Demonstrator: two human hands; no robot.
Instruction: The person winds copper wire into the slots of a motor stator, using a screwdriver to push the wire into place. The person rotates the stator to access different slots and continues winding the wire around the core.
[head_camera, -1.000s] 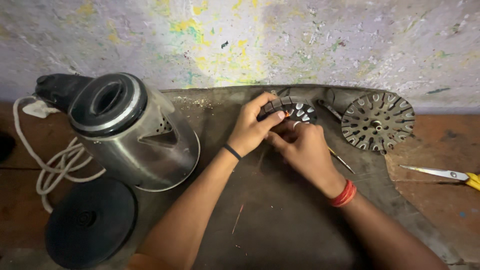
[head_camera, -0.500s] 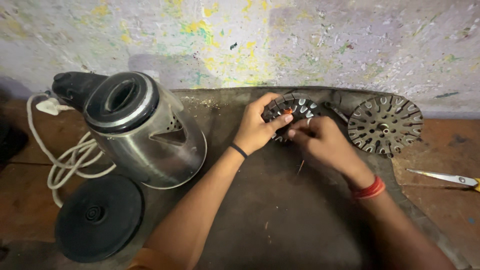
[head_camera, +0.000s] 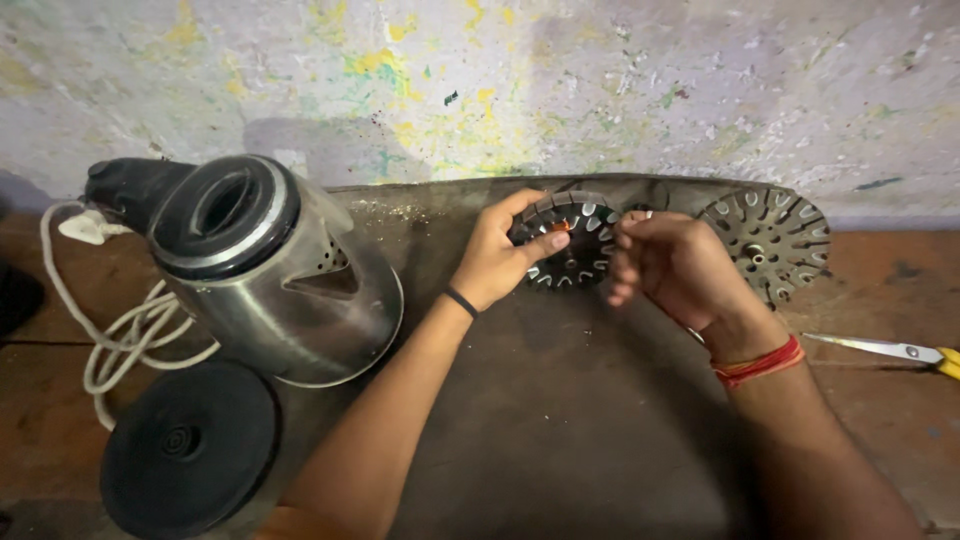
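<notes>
So the left hand (head_camera: 497, 262) is clamped onto a round slotted motor stator core (head_camera: 570, 243), thumb pressed across its face and the other fingers (head_camera: 515, 207) curled over the top-left rim, closed on it. The stator sits near the back edge of the dark mat (head_camera: 560, 420) covering the desk, just in front of the paint-splattered wall (head_camera: 480, 80), and looks tipped up a bit toward the camera. There's a speck of copper colour near the thumb tip, too small to make out properly.

The right hand (head_camera: 670, 265) is right beside the stator on its right side, fingers curled and pinched together near the rim. Can't tell if it's actually gripping anything, maybe something thin but it's hidden. Red thread band (head_camera: 758, 364) on that wrist, thin black band (head_camera: 461, 302) on the left one.

Just to the right of the right hand is a second slotted stator disc (head_camera: 770, 240) leaning against the wall, partly behind the hand.

Left side of the view: a stainless steel electric kettle (head_camera: 285, 285) lying on its side with its black lid (head_camera: 225, 215) facing up, white power cord (head_camera: 120, 335) looped beside it, and the kettle's round black base (head_camera: 188, 450) flat in front. Far right edge, a pair of yellow-handled scissors (head_camera: 900, 351) on the bare wooden desk (head_camera: 880, 420), well apart from both hands.
</notes>
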